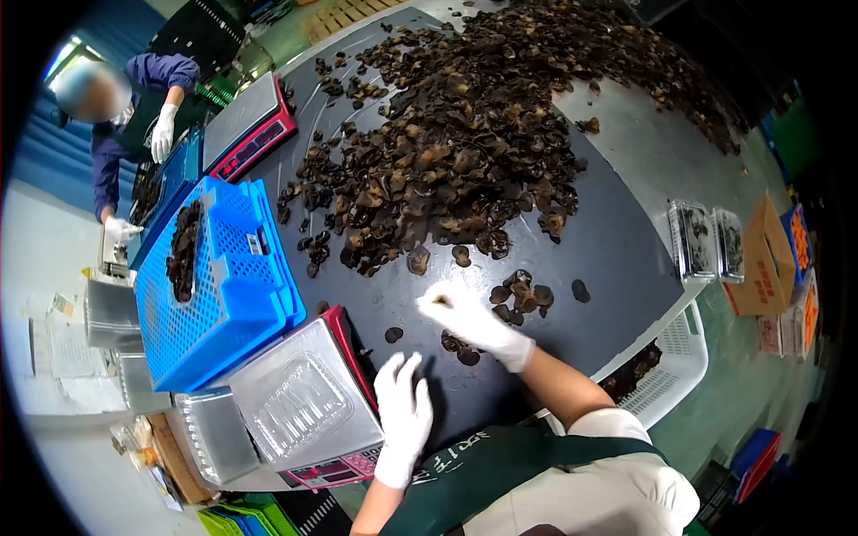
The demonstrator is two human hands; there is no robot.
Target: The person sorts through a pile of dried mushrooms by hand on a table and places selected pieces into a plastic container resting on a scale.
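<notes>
We have white gloves on both hands. Our left hand (404, 406) is up beside the red and silver scale (313, 393), with its fingers a bit bent and spread apart. We see nothing in it, but we cannot see all of its palm. Our right hand (465, 322) reaches over the dark gray table top (617, 259). Its thumb and a finger curl close together. It is blurry, so we cannot tell if it pinches a small piece.

The big heap of dark brown, curly, ear-shaped pieces (456, 161) lies on the table past our hands. A small bunch of loose pieces (520, 297) sits near our right hand, and a few more peek out under it, partly covered.

On the scale lies a clear plastic tray (304, 406). Its shine makes it hard to see inside. Just behind the scale is a bright blue plastic basket with holes (241, 295), with some dark pieces (185, 250) in it. At our right, the table edge hides part of a white plastic basket (675, 380) that has dark pieces too. Across at the left stands another person (134, 116) in white gloves, partly cut off by the dark round edge of our view.
</notes>
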